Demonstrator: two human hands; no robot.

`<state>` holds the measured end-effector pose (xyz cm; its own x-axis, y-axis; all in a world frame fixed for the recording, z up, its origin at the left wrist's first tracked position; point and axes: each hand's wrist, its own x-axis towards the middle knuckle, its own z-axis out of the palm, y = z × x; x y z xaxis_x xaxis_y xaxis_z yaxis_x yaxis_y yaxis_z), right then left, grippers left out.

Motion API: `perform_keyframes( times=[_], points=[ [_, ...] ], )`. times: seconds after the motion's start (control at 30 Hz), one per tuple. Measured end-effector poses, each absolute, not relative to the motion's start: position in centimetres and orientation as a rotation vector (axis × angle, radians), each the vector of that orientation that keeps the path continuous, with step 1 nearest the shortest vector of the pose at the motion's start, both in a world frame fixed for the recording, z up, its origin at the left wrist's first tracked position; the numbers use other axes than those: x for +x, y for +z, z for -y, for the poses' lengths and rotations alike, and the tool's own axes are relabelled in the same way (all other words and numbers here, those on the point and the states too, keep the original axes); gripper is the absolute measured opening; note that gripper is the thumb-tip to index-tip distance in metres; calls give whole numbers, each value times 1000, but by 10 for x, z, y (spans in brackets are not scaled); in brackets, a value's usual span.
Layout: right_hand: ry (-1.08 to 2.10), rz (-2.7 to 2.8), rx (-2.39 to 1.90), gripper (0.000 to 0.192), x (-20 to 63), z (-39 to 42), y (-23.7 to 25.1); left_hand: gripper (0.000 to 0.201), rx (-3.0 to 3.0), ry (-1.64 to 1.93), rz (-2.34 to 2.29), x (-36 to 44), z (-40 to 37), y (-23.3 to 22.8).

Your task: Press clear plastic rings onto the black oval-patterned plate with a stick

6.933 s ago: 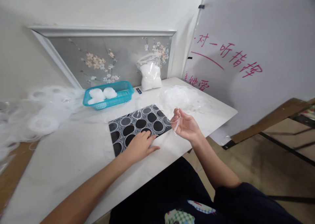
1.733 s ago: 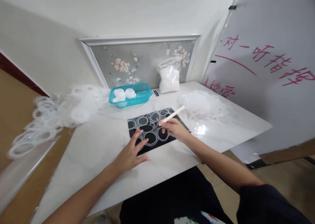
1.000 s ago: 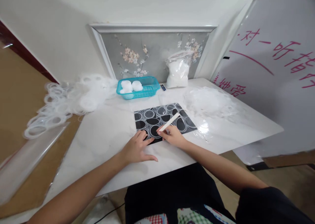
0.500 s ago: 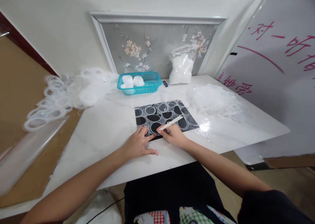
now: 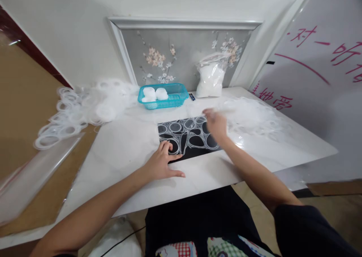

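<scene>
A black sheet with a web of pale, translucent rings on it lies on the white table. My left hand rests on its lower left edge, fingers spread and thumb stretched out. The rings right of these fingertips are pulled out of shape, and bare black shows along the sheet's lower part. Over the sheet's upper right corner, my right hand is raised and smeared by motion. A thin white stick shows faintly in it, pointing right.
Loose translucent rings are heaped at the left, with another pile at the right. At the back stand a turquoise basket holding white rolls, small blue snips and a clear bag of white material.
My right hand has moved up and right, away from the sheet's lower middle, with the white stick. Rings there have shifted, baring more black. My left hand stays on the sheet.
</scene>
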<state>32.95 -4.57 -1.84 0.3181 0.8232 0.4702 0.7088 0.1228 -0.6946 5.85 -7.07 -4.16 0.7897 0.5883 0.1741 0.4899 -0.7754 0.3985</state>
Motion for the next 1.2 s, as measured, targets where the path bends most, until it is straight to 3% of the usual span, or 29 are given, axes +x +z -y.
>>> perform_keyframes(
  times=[0.13,0.37,0.63,0.83,1.2],
  points=[
    [277,1010,-1339,34,355,2,-4,70,2661,463,-797,57,72,-42],
    [1173,800,-944,21,315,16,-26,61,2801,522,-641,38,63,-19],
    [1321,1260,-969,33,280,50,-17,41,2715,68,-972,21,73,5],
    [1409,1698,-1027,28,239,66,-40,45,2723,118,-951,22,83,6],
    [1273,1848,-1143,13,239,72,-46,38,2714,135,-909,27,92,5]
  ],
)
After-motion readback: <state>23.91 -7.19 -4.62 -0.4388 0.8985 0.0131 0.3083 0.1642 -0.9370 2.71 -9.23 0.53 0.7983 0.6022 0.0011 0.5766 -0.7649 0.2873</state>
